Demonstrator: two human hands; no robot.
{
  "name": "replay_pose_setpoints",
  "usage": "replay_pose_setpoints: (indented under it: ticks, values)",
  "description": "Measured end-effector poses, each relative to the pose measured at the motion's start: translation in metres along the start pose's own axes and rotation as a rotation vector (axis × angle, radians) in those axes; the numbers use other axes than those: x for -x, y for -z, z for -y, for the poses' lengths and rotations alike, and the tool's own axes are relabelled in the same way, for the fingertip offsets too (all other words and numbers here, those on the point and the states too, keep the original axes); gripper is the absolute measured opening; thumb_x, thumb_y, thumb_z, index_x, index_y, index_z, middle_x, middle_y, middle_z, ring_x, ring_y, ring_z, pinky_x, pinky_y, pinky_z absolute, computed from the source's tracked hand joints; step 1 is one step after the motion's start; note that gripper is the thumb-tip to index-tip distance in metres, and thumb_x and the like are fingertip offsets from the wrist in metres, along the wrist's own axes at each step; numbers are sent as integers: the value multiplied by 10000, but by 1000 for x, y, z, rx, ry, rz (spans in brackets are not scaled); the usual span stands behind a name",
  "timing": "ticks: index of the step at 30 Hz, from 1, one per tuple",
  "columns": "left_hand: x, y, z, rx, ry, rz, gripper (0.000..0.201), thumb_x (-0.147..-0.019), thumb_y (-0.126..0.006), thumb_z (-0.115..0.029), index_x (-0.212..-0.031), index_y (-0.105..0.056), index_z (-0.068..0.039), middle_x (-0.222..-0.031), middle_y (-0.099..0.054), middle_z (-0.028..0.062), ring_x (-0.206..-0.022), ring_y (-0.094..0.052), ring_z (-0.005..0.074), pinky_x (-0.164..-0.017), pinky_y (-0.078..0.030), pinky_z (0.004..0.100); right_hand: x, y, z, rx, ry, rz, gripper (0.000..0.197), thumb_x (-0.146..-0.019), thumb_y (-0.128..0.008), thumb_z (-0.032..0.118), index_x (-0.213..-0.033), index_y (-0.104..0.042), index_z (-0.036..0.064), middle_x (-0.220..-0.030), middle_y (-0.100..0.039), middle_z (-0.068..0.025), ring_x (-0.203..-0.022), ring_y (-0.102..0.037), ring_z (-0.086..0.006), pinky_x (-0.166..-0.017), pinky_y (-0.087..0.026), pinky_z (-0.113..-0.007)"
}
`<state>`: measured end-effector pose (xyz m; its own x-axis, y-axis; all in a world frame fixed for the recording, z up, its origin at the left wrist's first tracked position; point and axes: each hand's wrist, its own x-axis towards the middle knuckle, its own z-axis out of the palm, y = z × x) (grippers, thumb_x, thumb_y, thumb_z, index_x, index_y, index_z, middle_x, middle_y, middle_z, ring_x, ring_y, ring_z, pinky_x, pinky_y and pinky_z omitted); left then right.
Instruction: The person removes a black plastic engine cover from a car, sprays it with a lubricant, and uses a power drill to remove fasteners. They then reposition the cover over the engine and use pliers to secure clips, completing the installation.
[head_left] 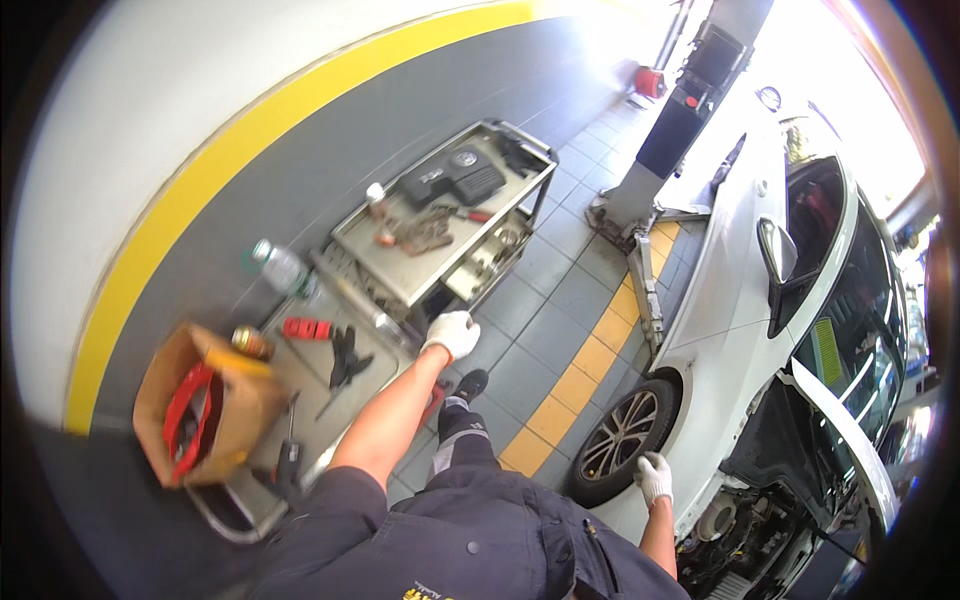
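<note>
Tool trolley (408,284) sits near the curled left hand (452,335), so mind its corner; right hand (655,478) half-curled; I can't tell either's hold.

Far trolley (395,277): ahead-left of you, engine cover (450,180) near its far edge.
Near trolley (308,375): your left, cardboard box (250,410) along its left edge.
Car (700,350): your right, front wheel (625,440) beside your right hand (655,478).
Lift post (665,145): ahead, left of the car.

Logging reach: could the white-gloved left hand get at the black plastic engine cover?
Probably not without stepping closer: the engine cover lies toward the far end of the grey metal trolley, beyond the left hand, though uncovered.
</note>
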<state>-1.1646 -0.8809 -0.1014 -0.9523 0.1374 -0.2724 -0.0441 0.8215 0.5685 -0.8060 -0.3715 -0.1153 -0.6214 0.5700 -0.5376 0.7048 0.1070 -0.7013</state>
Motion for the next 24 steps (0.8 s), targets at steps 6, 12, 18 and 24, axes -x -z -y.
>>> replay_pose_setpoints:
  ticks: [6,12,18,24]
  values:
    - [-234,45,-15,74,117,7,466,-965,-683,-356,-1381,-714,-150,-1254,-779,232,-1186,-739,436,-1052,-574,532,35,-11,-135,657,-177,40,271,-1016,-686,318,-1123,-743,75,-963,-769,-168,-816,-730,-359,-711,-561,-521]
    - [-390,41,-4,-192,-136,-57,396,-1007,-698,-337,-1354,-674,-147,-1374,-722,241,-1271,-701,467,-1049,-565,567,221,-76,-172,1065,-135,240,256,-859,-826,258,-1071,-806,116,-1056,-818,-182,-1005,-794,-390,-859,-645,-517]
    - [-419,54,-28,-667,-356,223,354,-1026,-708,-400,-1209,-733,-99,-1307,-724,238,-1179,-746,468,-999,-594,553,285,-165,-53,-474,-914,-631,217,-1019,-717,225,-1043,-726,9,-763,-687,-111,-615,-671,-232,-535,-531,-425]
    - [-376,99,-52,-601,-263,56,352,-894,-731,-362,-1077,-801,-69,-1117,-800,250,-1098,-764,466,-900,-608,561,269,-203,3,-376,-972,-515,654,-993,-767,337,-1516,-635,-33,-1350,-763,-210,-1129,-753,-251,-930,-614,-389]
